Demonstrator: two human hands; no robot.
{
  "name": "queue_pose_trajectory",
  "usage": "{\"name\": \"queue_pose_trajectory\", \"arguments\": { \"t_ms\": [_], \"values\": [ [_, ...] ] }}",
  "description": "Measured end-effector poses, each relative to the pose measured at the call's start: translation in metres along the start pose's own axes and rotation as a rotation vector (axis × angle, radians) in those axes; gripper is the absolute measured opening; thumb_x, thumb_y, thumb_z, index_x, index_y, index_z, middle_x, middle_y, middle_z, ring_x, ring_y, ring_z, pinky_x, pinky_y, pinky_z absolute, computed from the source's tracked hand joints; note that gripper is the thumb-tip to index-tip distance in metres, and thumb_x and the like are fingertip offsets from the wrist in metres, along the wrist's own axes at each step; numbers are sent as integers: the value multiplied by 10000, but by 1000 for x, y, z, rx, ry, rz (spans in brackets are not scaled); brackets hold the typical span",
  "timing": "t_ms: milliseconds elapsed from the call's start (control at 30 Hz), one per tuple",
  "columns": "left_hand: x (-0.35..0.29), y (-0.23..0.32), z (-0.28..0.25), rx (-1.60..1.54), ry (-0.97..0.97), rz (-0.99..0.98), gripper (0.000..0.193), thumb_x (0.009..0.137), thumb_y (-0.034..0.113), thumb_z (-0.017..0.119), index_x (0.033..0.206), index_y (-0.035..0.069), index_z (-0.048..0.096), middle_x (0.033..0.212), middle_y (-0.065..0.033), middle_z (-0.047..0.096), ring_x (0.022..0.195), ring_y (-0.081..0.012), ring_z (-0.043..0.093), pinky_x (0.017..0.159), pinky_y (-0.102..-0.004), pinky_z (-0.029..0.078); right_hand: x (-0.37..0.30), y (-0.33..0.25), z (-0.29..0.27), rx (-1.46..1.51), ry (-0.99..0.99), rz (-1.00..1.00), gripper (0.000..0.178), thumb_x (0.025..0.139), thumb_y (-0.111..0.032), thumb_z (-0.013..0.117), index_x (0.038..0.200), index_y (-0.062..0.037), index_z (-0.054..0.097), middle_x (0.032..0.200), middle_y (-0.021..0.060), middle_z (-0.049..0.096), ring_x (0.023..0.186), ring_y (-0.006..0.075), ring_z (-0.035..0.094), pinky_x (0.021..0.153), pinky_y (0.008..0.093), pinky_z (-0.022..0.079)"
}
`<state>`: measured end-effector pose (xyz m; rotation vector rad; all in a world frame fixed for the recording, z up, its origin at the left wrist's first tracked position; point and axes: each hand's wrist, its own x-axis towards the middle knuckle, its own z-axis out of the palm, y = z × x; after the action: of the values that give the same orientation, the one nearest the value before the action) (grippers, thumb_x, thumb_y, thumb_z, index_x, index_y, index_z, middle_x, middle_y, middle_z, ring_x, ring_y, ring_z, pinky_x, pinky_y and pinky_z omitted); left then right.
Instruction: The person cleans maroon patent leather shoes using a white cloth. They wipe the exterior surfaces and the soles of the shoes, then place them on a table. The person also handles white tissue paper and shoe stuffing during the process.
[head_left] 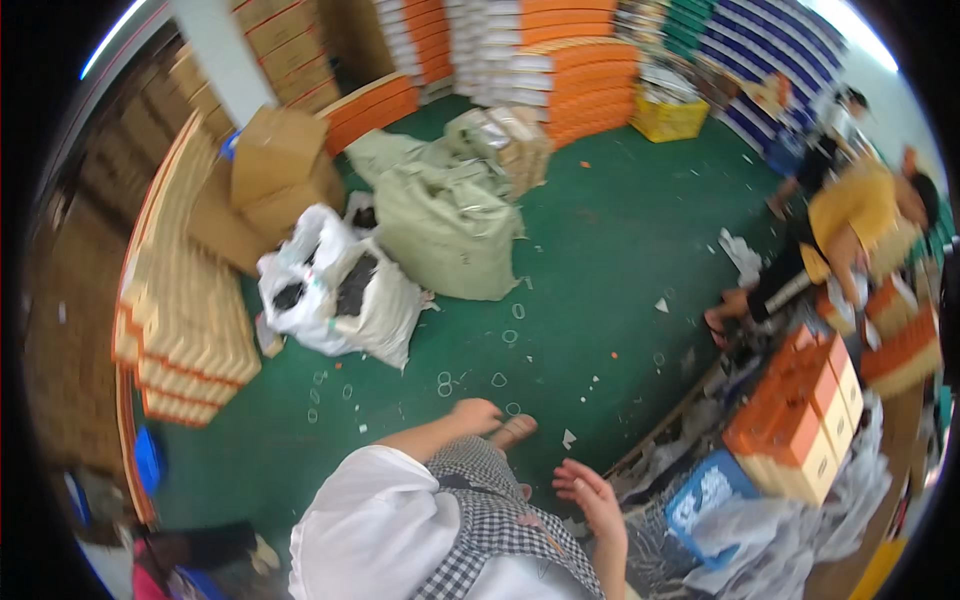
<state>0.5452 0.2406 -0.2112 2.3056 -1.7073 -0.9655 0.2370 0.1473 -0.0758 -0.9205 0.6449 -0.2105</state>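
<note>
My left hand [477, 415] hangs in front of my checked apron [480, 500], above the green floor. Its fingers look loosely curled, and I see nothing in them. On the other side, my right hand [595, 492] is held out with fingers apart and nothing in it. Nearest to the right hand is a blue crate [708, 497] with clear plastic sheeting [790, 530] around it. One of my feet [514, 432] shows just beyond the left hand.
White sacks of dark pieces [385, 305] and a large pale green sack [450, 230] stand ahead left, beside cardboard boxes [285, 165]. Stacked cartons [190, 330] line the left. Orange and cream boxes [795, 415] stand at right. Two people work beyond, one in a yellow shirt [850, 205].
</note>
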Motion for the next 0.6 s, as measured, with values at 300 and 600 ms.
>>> {"name": "queue_pose_trajectory", "arguments": {
  "t_ms": [300,600],
  "values": [
    [-212,-277,93,-596,-27,-1132,327,759,330,562,840,51,711,737,-143,682,683,-289,672,679,-402,540,130,15,68,-779,-82,187,374,932,-216,559,1259,-35,555,1153,106,643,1040,187,611,884,314,476],
    [-166,-376,41,-1078,309,-1069,312,815,333,609,976,87,713,699,-52,681,587,-164,651,559,-299,515,425,-52,189,-1041,-361,-56,355,915,-229,583,1207,-28,590,1086,77,669,991,159,610,869,301,480]
  ]
}}
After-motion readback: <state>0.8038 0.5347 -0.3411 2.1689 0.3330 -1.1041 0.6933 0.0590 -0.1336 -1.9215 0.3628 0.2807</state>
